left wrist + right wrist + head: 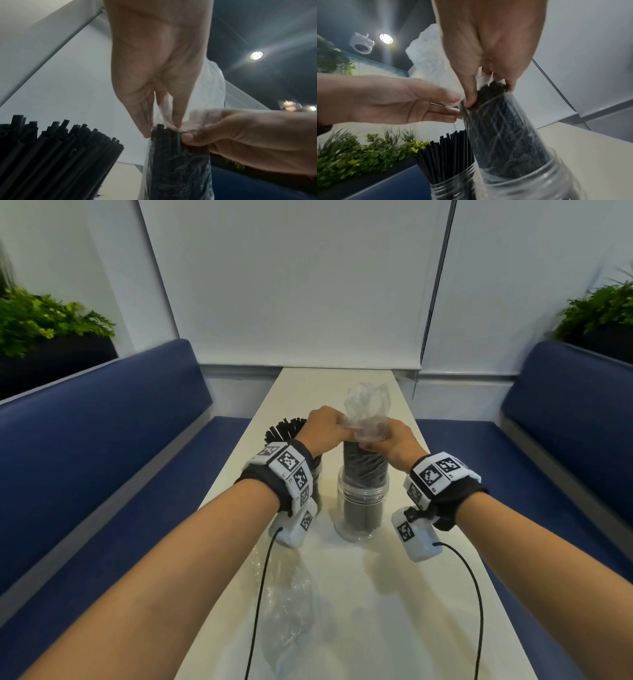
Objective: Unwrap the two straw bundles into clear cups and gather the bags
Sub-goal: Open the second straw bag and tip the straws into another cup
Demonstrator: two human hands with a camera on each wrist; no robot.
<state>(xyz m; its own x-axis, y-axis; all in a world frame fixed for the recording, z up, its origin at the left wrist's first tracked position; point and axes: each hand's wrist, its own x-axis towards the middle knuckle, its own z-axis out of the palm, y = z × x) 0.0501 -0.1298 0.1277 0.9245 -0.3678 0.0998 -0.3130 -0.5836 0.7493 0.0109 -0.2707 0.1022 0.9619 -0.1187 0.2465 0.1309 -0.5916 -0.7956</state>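
- Step in hand: second straw bundle (362,465), standing upright in the near clear cup (359,501) mid-table, still in its bag (368,409).
- First bundle looks done: loose black straws (286,428) fanned out in the far cup (453,188), just left of the near one, partly hidden behind the left wrist in the head view.
- Empty bag (286,594) flat on the table (394,611), near edge, between the forearms.
- Left hand (323,429): grip closed on bag film at the top of the bundle, thumb and fingers pinching plastic just above the straw tips.
- Right hand (394,441): grip pinched on the bag mouth at the opposite side, thumb pressed against the straw tops.
- Loose film bunched up above both hands; straw tips only just showing at the opening.
- Next, by judgement: need to strip the bag off while keeping straws seated in the cup.
- Then: collect both bags together.
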